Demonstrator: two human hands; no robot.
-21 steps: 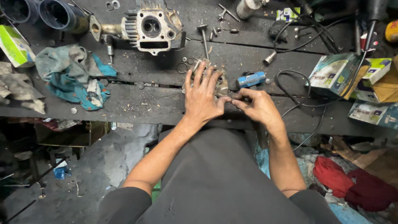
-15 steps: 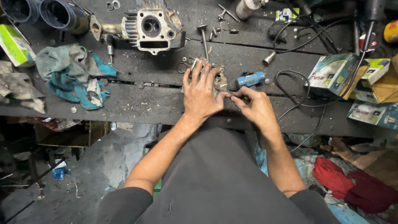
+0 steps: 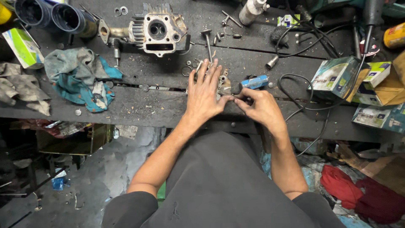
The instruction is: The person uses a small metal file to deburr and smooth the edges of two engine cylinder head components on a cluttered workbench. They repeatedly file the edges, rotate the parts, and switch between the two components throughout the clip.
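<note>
My left hand [image 3: 204, 95] lies flat on the dark workbench [image 3: 139, 105], fingers spread over a small grey metal part [image 3: 222, 82] and pressing it down. My right hand [image 3: 260, 107] is just to its right, fingertips pinched together against my left thumb. Whether anything sits between those fingertips is hidden. A short blue-handled tool [image 3: 255, 81] lies on the bench right above my right fingers. Farther back stands a finned metal engine cylinder head [image 3: 158, 29], with a long-stemmed valve [image 3: 208, 42] beside it.
A blue and grey rag [image 3: 80, 78] lies left. Two dark cups [image 3: 50, 14] stand back left, next to a green-white box [image 3: 23, 46]. Small boxes [image 3: 337, 76] and a black cable [image 3: 295, 90] crowd the right. Washers, bolts and a spray can [image 3: 252, 9] lie at the back.
My right hand has shifted slightly left, closing in on my left thumb. My left hand stays flat over the metal part.
</note>
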